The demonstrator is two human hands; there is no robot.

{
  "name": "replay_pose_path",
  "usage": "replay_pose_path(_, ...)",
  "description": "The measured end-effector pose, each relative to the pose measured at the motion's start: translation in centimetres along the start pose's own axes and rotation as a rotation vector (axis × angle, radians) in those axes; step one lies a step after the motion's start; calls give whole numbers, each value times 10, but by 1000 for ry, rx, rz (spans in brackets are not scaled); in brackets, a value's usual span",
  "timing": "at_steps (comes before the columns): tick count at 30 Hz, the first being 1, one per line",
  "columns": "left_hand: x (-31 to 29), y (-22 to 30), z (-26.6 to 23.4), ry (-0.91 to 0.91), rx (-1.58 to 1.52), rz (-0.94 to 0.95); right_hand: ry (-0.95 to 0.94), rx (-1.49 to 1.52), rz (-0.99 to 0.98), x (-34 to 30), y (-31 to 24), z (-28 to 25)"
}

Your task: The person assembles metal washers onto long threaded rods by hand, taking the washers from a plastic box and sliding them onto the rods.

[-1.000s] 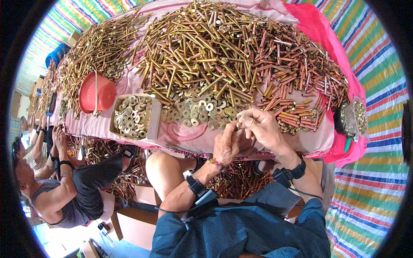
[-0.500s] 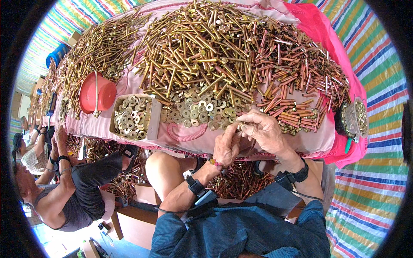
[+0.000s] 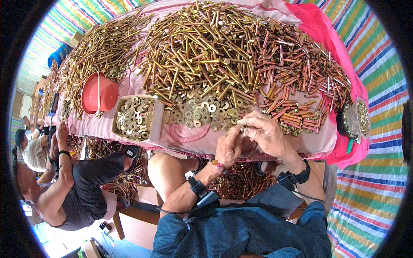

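Observation:
My left hand [image 3: 228, 148] and my right hand [image 3: 266, 133] meet over the near edge of the cloth-covered table. Fingers and thumbs are pinched together around a small metal piece, mostly covered, whose kind I cannot make out. Just beyond them lie loose flat washers [image 3: 198, 113]. A big heap of long brass-coloured bolts [image 3: 193, 60] rises behind the washers. To the right of it spreads a pile of reddish metal sleeves [image 3: 301, 77], with small nuts [image 3: 292, 129] along its near side, close to my right hand.
Left of the washers stands an open box [image 3: 156, 120] filled with washers, and a red bucket [image 3: 91, 92] lies tipped. A clear tub [image 3: 356, 116] of small parts sits at the right edge. Co-workers [image 3: 64, 193] sit on the left. More metal parts [image 3: 241, 180] lie below the table.
Both hands stay together, with only a slight shift of the fingers around the small piece. The whole view has moved a little; the heaps look the same.

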State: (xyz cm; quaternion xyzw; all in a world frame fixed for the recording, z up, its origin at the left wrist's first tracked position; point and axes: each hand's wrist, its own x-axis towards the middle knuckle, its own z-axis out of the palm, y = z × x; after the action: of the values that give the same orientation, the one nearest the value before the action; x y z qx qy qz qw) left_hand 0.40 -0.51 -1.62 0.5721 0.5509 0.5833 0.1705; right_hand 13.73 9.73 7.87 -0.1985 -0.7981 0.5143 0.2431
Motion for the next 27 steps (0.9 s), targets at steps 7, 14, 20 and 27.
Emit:
replay_pose_path(7,-9,-8,-5,-53,-45,-53,82,-208,-120,1,-3,7)
replay_pose_path(14,-2,2,-7,-106,-78,-83,47,-82,137,-6,1,7)
replay_pose_path(20,-8,-4,-8,-130,-55,-157,124,-121,-57,1,-7,8)
replay_pose_path(27,-3,-7,-2,-18,-56,-5,160,-207,14,-1,-10,14)
